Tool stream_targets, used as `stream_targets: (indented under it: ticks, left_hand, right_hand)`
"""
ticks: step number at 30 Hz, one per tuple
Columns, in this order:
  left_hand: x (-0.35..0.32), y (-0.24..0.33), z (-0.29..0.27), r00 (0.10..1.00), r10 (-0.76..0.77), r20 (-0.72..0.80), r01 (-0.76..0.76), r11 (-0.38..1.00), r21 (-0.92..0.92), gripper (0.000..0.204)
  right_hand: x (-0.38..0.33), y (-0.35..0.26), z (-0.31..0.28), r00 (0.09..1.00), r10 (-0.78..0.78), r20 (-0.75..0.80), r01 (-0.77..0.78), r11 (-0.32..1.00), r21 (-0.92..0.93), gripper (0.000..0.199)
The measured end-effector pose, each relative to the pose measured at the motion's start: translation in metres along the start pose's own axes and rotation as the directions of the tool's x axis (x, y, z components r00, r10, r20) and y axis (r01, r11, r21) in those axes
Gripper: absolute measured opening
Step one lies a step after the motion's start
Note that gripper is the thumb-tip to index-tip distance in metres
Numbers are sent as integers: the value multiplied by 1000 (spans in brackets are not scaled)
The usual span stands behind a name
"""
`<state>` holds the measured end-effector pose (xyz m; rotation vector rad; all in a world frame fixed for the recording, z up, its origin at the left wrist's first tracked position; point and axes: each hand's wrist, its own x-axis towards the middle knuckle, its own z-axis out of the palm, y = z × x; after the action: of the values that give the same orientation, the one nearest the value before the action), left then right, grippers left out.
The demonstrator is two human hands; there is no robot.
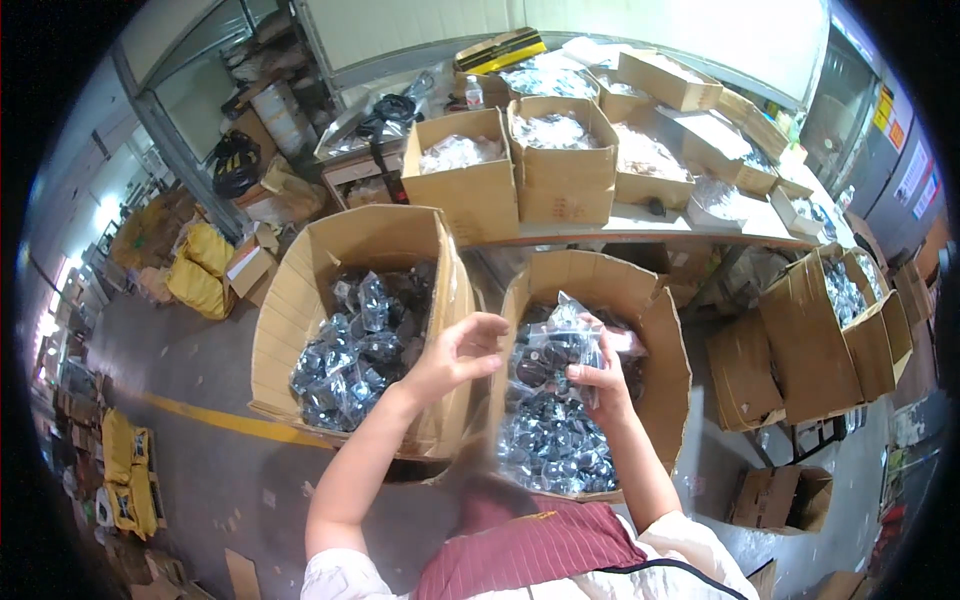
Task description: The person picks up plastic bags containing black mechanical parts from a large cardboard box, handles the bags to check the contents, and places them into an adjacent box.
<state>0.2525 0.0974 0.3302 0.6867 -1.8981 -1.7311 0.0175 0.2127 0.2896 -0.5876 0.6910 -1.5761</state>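
Observation:
My right hand grips a clear plastic bag with dark round parts inside, its thumb lying across the front. The bag is held above the right cardboard box, which is filled with many similar bagged dark parts. My left hand is held beside the bag, apart from it, with fingers spread and curved and nothing in them. It hovers over the gap between the two boxes. Left of it, the other large cardboard box holds a heap of bagged dark parts.
On the table ahead stand open cartons of clear bags and a plastic bottle. More boxes stand at the right, with a small open carton on the floor. Yellow sacks lie at the left.

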Motion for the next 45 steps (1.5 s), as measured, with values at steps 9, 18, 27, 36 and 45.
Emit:
stream_targets:
  ticks: [9, 18, 27, 36, 45]
  left_hand:
    - [-11, 14, -5, 996, 80, -32, -84, 983, -162, 38]
    - [-14, 3, -2, 964, 250, 95, -265, 842, 469, 62]
    - [-14, 1, -22, 929, 262, -261, -357, 448, -820, 53]
    - [-22, 15, 8, 987, 138, 84, -118, 970, -212, 80]
    - [-29, 16, 13, 997, 77, 15, -71, 969, -238, 70]
  right_hand:
    - [0, 10, 35, 999, 31, 34, -37, 984, 176, 74]
    - [2, 27, 57, 989, -151, -8, 150, 987, -60, 65]
    - [-12, 0, 68, 976, -203, -72, 207, 977, 47, 40]
    - [-21, 17, 63, 811, -549, 199, 554, 616, -559, 40]
    - [-22, 22, 72, 843, -460, 281, 526, 589, -614, 62]
